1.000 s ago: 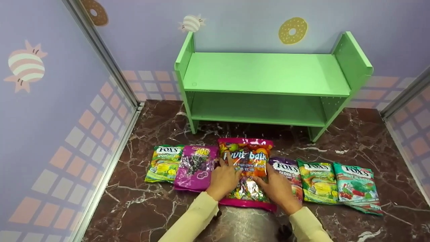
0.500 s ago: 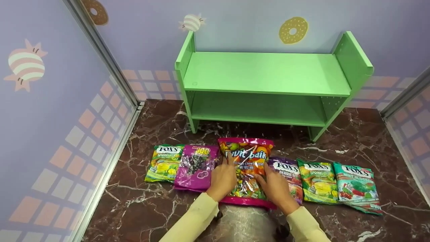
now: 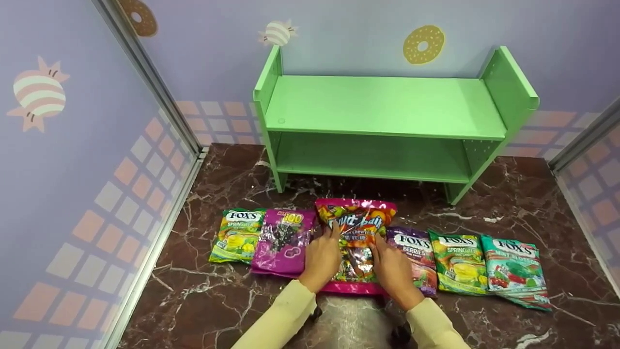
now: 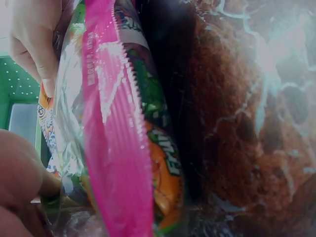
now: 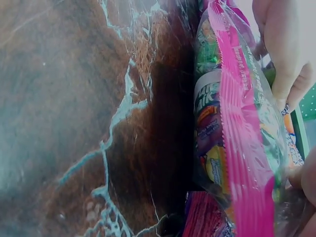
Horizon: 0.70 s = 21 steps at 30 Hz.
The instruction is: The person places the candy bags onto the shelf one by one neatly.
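Left hand and right hand, fingers partly bent, grip one fruit bag between them, wrapped candies inside; two other bags left of the hands, three FOX'S bags right, contents hidden; one green shelf beyond

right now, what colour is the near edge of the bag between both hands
Pink: the bag's near edge shows best in the left wrist view.

green shelf on veined tabletop | donut-print wall behind | right panel cropped, apparently checked
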Each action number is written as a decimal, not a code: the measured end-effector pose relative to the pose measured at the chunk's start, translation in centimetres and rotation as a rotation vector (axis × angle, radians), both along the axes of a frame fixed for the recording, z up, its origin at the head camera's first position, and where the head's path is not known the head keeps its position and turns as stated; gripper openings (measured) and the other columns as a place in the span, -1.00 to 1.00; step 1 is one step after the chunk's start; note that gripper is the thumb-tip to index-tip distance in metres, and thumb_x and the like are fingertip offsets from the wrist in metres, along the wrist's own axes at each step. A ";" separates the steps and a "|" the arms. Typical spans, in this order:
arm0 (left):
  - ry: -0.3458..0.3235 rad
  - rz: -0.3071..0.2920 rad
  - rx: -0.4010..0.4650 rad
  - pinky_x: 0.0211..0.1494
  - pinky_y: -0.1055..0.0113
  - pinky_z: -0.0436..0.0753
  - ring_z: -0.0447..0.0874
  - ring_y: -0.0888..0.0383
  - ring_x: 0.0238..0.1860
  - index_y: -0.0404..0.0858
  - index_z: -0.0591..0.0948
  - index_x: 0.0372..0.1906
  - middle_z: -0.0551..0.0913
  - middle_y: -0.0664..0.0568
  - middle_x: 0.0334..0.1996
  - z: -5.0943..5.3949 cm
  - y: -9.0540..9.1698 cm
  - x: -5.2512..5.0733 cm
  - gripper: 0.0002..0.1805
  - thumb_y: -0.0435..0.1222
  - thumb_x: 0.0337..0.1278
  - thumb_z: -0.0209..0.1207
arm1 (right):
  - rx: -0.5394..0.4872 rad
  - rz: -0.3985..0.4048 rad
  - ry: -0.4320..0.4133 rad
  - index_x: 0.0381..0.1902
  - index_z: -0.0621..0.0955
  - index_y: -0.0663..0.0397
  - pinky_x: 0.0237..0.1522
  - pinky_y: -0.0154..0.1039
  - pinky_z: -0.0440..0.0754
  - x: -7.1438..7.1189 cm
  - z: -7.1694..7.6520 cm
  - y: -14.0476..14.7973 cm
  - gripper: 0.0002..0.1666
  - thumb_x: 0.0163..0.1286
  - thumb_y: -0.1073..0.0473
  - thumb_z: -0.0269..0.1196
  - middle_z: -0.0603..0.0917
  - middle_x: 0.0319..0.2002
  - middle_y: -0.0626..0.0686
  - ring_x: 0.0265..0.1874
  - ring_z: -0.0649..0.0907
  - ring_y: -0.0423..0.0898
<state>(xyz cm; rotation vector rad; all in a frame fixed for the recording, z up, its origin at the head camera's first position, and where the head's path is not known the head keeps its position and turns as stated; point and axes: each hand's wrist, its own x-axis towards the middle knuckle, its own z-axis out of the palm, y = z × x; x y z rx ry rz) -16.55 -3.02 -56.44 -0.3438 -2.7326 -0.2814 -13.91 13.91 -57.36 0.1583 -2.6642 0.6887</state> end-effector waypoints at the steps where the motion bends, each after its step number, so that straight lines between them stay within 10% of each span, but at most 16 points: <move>1: -0.004 0.000 0.005 -0.72 0.23 0.43 0.55 0.06 -0.69 -0.28 0.54 0.21 0.73 -0.06 -0.21 0.1 0.0 0.0 -0.45 -0.42 0.00 0.13 | -0.004 -0.001 0.004 0.03 0.63 0.23 -0.59 0.16 0.52 0.0 0.0 0.0 -0.65 0.40 0.13 0.19 0.72 -0.42 0.35 -0.56 0.67 0.29; 21: 0.006 -0.038 0.072 -0.78 0.39 0.24 0.36 0.18 -0.79 -0.31 0.53 0.23 0.71 -0.04 -0.38 1.5 0.2 0.1 -0.45 -0.46 0.02 0.12 | -0.027 -0.019 -0.064 0.12 0.61 0.22 -0.54 0.18 0.53 -0.2 1.2 0.2 -0.59 0.46 0.08 0.12 0.70 -0.47 0.37 -0.55 0.66 0.31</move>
